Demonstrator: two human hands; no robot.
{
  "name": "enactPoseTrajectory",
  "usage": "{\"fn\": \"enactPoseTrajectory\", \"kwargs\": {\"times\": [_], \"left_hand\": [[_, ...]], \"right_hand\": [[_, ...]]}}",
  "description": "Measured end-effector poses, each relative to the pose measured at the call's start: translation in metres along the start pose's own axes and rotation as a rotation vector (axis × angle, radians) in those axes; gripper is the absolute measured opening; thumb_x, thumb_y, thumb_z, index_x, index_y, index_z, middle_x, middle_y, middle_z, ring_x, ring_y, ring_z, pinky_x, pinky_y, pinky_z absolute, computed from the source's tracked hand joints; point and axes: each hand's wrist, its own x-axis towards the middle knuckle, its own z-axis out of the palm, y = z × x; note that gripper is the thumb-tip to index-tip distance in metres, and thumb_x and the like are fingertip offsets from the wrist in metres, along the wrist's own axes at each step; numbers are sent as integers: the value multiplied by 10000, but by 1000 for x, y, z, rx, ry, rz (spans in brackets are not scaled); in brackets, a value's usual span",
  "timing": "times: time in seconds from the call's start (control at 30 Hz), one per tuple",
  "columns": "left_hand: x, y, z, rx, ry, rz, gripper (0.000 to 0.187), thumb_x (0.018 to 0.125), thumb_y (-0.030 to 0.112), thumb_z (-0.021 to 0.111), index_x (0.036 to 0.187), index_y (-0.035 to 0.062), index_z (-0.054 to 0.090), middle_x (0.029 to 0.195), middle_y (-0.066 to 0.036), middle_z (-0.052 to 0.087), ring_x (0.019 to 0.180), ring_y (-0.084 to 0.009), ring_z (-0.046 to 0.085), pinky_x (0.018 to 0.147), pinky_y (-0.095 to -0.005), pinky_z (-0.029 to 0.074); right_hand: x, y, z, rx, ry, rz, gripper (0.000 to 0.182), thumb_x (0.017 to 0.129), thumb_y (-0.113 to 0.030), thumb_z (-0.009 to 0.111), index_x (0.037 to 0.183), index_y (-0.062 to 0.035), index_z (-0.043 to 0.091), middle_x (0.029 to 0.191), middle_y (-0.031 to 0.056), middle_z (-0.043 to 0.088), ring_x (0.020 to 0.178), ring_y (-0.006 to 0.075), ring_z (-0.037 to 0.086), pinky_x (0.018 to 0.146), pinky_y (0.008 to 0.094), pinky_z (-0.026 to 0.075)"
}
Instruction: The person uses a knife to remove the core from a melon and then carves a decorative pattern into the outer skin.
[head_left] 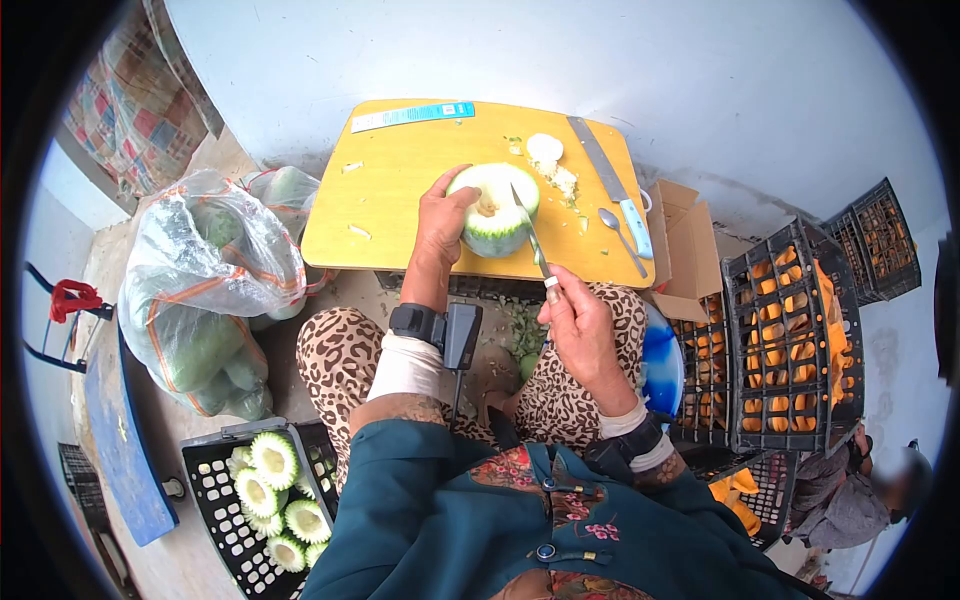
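1. The yellow table (pixel 395 165) is the landmark. Near its right edge lie a cleaver (pixel 610 185) and a spoon (pixel 622 240); for safe work, these are best kept out of the right arm's way.
2. The cut gourd (pixel 500 243) sits over the table's front edge, around the middle, open face up, with a hollow in the pale flesh and a notched green rim. Seating it a little farther in on the table would likely steady it against the blade's push.
3. The left hand (pixel 443 212) grips the gourd's left side, fingers partly spread and bent over the rim, thumb toward the hollow. Good practice is to brace firmly here, with the digits off the blade's line.
4. The right hand (pixel 580 325), just off the table's front edge, has its fingers curled closed on a small knife (pixel 531 232). The blade slants across the rim, tip over the pale face; whether its edge bites, I cannot tell. Short, shallow strokes suit curved flesh and should spare the rind.
5. Lettering comes last: a blue-and-white strip (pixel 412 116) on the table's far left part carries print and a square mark, too small to read. No brand is legible.
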Motion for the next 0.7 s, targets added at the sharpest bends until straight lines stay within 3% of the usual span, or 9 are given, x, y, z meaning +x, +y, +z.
{"fn": "enactPoseTrajectory", "kwargs": {"times": [0.1,0.2,0.3,0.4,0.5,0.6,0.7], "left_hand": [[-1,1,0,11,-3,0,429,780,-38,582,1209,-17,561,1043,-135,641,866,-199,641,753,-294,539],[-1,1,0,22,-8,-2,435,777,-37,582,1211,-15,561,1043,-134,642,864,-197,642,751,-293,539],[-1,1,0,19,-14,-4,439,774,-36,584,1212,-14,561,1041,-132,644,864,-196,642,753,-293,538],[-1,1,0,17,-10,-5,443,773,-35,586,1214,-14,561,1039,-131,645,866,-196,642,757,-294,536],[-1,0,0,25,-10,-3,445,772,-34,587,1215,-15,561,1037,-130,646,868,-195,642,761,-294,536],[0,0,-1,17,-9,0,445,771,-31,590,1215,-16,560,1035,-129,646,869,-195,642,763,-294,536],[0,-1,-1,10,-4,0,442,772,-29,591,1213,-17,561,1035,-130,646,868,-197,642,765,-293,536]], "right_hand": [[0,-5,2,-26,24,-15,318,963,-100,480,1258,12,518,696,10,574,578,48,507,529,204,416],[3,-9,4,-91,53,-44,299,931,-93,505,1210,8,540,694,126,632,640,202,654,588,314,498],[9,-6,9,-123,87,-79,282,929,-95,509,1188,13,542,688,145,629,632,244,651,585,333,494],[16,-12,12,-116,96,-74,251,931,-103,508,1143,26,544,674,157,621,623,269,644,587,350,494],[23,-12,15,-121,116,-33,245,949,-115,493,1137,27,559,681,66,611,622,120,581,591,267,461],[29,-10,16,-151,98,-45,230,954,-128,480,1105,26,562,667,82,613,606,141,590,578,283,462],[28,-15,16,-164,96,-63,205,941,-108,491,1071,43,541,647,147,604,594,255,629,577,354,487]]}}
